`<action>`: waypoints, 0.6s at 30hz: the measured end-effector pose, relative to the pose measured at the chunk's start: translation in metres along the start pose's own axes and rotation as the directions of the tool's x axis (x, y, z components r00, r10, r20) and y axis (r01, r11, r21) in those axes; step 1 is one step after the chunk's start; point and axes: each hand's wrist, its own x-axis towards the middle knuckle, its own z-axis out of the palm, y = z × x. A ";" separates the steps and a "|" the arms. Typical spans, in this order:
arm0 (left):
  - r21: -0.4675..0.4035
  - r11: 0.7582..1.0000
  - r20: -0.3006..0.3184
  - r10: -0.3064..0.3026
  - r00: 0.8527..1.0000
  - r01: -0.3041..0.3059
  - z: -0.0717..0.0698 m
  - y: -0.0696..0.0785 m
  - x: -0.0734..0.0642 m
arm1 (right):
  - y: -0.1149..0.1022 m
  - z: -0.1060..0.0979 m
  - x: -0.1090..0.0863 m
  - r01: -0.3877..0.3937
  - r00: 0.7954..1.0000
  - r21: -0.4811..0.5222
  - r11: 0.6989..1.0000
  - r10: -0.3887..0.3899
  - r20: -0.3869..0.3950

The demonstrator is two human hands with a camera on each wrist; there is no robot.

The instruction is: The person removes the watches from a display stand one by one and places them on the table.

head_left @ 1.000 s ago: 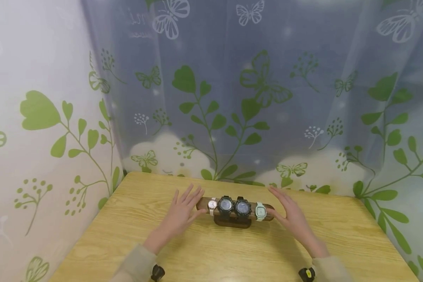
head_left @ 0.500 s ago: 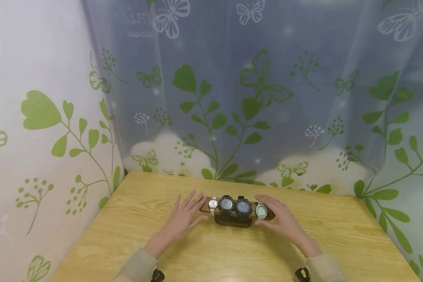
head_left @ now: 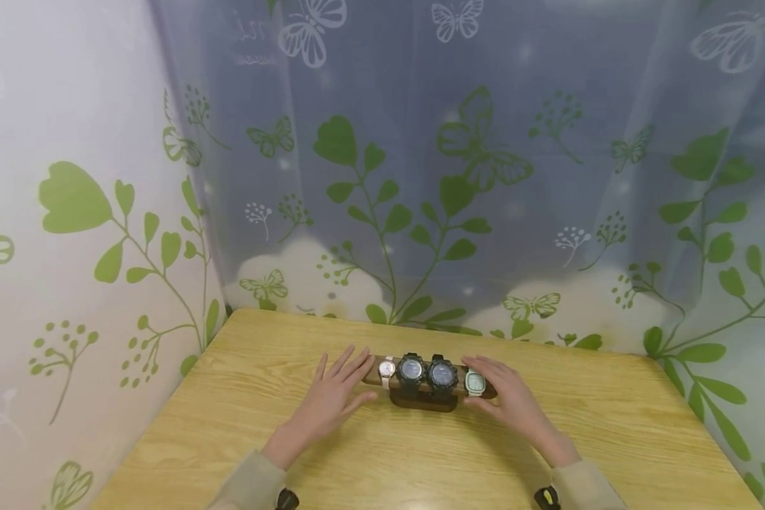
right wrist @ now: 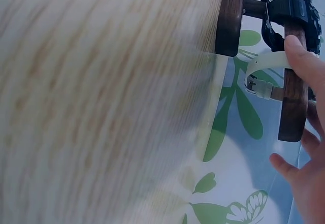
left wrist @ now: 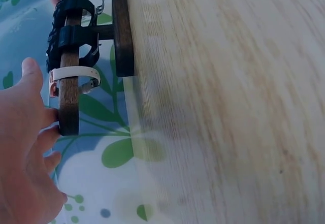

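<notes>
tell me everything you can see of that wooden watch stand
The watch stand is dark brown and looks like grained wood: a long horizontal bar joined by a short dark post to a smaller oblong base. It stands upright on the table. Strapped round the bar are a white-strapped watch, two black watches and a mint-green watch. The left hand reaches the bar's white-watch end, contact unclear; the right hand has thumb and fingers either side of the mint-watch end.

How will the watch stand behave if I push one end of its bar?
The watch stand may tip or swivel, since its bar overhangs the shorter base at both ends. The bar looks like solid wood, so likely stiff. The white watch could slide, as its strap loops loosely.
</notes>
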 end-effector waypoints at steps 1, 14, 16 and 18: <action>-0.004 1.000 0.000 0.001 1.000 -0.001 0.000 0.000 0.000 | 0.000 0.000 0.000 0.002 1.000 0.001 1.000 -0.002 -0.004; 0.035 0.999 -0.038 0.035 0.999 -0.033 0.000 -0.001 0.000 | 0.003 0.000 0.000 -0.012 1.000 -0.014 1.000 0.011 -0.017; 0.052 0.998 -0.040 0.044 0.998 -0.041 0.000 -0.001 0.000 | 0.003 0.000 0.000 -0.007 1.000 -0.022 1.000 0.006 -0.020; 0.071 0.996 -0.042 0.052 0.998 -0.049 0.000 -0.001 -0.001 | 0.003 0.000 0.000 -0.004 1.000 -0.030 1.000 0.003 -0.022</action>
